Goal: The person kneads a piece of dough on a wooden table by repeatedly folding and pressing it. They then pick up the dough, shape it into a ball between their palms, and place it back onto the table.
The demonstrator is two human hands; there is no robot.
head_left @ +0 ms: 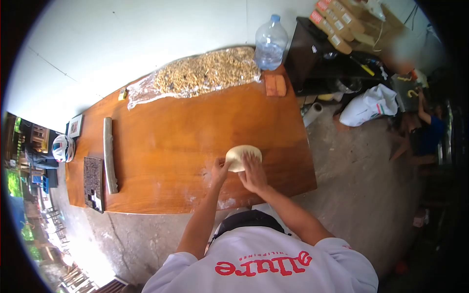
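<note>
One pale dough disc [236, 157] lies near the frame's centre, slightly longer left to right. The right hand [252, 172] overlies its right side, fingers extended, not gripping; the left hand [221, 169] meets its lower-left edge, grip unclear.

A pale, flattened, roundish piece of dough [235, 156] lies on the brown wooden table [190, 129]
</note>
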